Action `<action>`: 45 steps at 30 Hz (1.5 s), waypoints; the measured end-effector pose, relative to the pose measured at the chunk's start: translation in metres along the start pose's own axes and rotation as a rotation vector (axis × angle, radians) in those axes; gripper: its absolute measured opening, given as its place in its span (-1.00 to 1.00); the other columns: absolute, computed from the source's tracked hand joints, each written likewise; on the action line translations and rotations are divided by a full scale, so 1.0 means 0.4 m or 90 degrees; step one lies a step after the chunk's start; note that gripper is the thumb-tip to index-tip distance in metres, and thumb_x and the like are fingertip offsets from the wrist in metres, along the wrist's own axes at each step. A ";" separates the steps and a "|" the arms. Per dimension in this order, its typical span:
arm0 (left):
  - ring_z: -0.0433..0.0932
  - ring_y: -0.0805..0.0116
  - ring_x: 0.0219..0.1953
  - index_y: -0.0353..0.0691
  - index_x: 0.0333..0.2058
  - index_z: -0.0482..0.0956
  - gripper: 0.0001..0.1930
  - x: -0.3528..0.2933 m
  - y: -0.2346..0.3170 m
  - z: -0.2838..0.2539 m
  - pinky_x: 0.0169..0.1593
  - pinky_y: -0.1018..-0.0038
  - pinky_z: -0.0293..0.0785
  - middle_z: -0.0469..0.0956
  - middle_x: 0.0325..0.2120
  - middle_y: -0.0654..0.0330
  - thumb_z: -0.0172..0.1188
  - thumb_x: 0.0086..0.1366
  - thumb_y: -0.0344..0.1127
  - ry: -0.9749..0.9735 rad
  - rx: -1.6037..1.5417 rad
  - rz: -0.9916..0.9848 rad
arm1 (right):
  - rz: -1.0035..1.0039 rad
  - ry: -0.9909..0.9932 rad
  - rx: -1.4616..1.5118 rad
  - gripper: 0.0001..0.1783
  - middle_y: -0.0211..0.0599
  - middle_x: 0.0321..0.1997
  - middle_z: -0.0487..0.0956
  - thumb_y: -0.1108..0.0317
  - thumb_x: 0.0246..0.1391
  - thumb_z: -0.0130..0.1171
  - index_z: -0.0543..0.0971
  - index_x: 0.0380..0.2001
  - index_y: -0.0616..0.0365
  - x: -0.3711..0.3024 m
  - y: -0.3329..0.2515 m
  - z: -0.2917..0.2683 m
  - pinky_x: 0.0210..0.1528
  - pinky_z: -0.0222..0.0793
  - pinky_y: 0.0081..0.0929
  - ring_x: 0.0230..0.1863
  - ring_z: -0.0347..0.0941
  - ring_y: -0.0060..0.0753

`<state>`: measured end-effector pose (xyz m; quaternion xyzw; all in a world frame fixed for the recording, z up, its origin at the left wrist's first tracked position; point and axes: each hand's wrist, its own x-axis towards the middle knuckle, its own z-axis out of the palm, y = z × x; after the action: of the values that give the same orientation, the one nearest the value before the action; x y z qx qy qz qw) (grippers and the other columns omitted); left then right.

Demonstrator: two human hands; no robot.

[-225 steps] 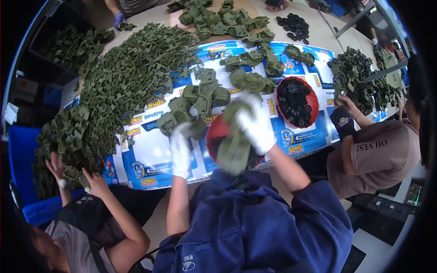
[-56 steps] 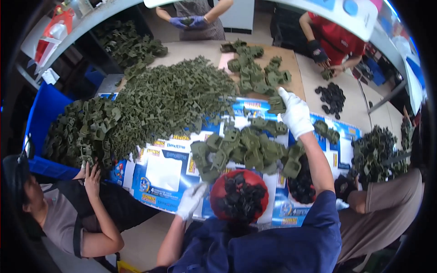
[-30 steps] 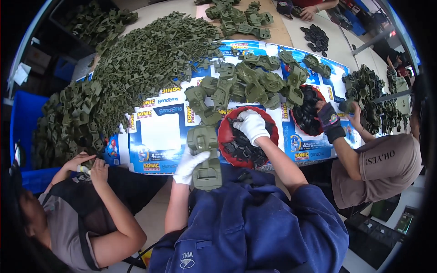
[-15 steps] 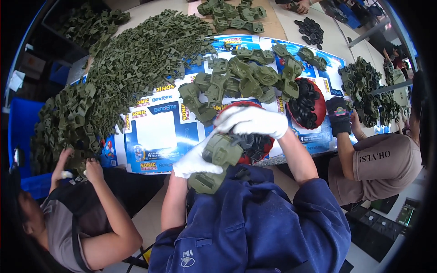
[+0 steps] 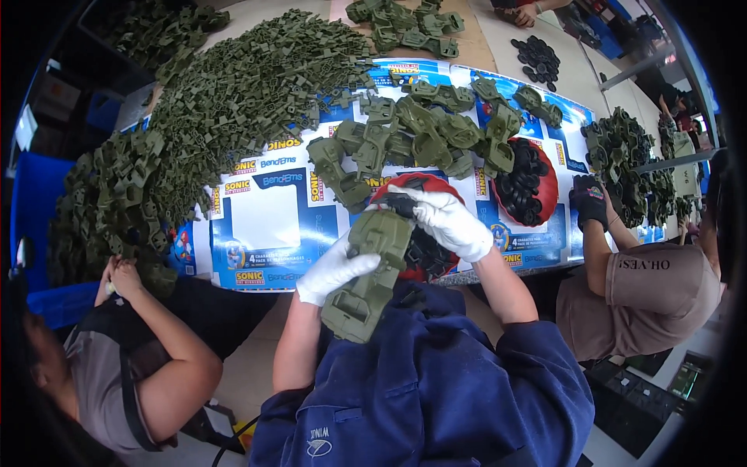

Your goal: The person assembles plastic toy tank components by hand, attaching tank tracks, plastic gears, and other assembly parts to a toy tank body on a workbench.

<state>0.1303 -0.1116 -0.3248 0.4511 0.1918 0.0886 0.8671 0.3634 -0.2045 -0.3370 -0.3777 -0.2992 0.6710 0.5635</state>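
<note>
My left hand (image 5: 336,270), in a white glove, grips an olive-green plastic toy vehicle body (image 5: 366,284) by its left side. The vehicle body is tilted, with its far end toward the table and its near end above my lap. My gloved right hand (image 5: 451,224) is at the far end, its fingers closed on a small black plastic part (image 5: 400,205) that touches or overlaps the body there. Just beyond and beneath my hands stands a red bowl (image 5: 416,275) of black parts, partly hidden by them.
Several green vehicle bodies (image 5: 428,132) lie beyond my hands. A second red bowl (image 5: 551,175) holds black wheel-like parts. A large heap of small green pieces (image 5: 249,93) covers the left. Co-workers sit on both sides, one with a dark-gloved hand (image 5: 589,202). Printed sheets (image 5: 268,222) cover the table.
The vehicle body has turned to point more away from me. My right hand has shifted from above it to its far right end, where the black part now shows.
</note>
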 end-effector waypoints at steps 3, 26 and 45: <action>0.38 0.36 0.16 -0.32 0.29 0.18 -0.22 0.005 0.012 0.016 0.24 0.40 0.29 0.41 0.14 0.16 0.29 0.25 -0.02 0.019 0.007 -0.045 | -0.007 0.001 0.073 -0.41 -0.32 0.24 0.45 0.20 0.22 0.17 0.37 0.23 0.31 -0.004 0.012 0.003 0.21 0.22 -0.59 0.16 0.35 -0.57; 0.35 0.38 0.18 -0.28 0.30 0.17 -0.23 0.038 -0.005 0.087 0.23 0.39 0.28 0.38 0.16 0.18 0.33 0.22 -0.18 0.190 -0.026 0.039 | -0.151 -0.027 -0.526 -0.22 -0.06 0.27 0.38 0.14 0.06 0.26 0.29 0.28 0.28 0.022 -0.065 0.042 0.33 0.14 -0.31 0.30 0.28 -0.18; 0.49 0.04 0.01 -0.37 -0.02 0.40 -0.38 0.081 -0.065 0.069 0.12 0.26 0.36 0.49 -0.08 -0.09 0.21 0.20 0.10 0.284 0.403 0.442 | -0.409 0.299 -0.505 -0.63 0.09 -0.03 0.55 0.37 0.10 0.07 0.44 -0.04 0.34 -0.024 0.059 0.166 0.10 0.38 -0.23 0.00 0.52 0.05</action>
<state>0.1706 -0.1366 -0.3398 0.6981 0.2286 0.4029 0.5459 0.2956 -0.2167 -0.3194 -0.5897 -0.4949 0.1997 0.6061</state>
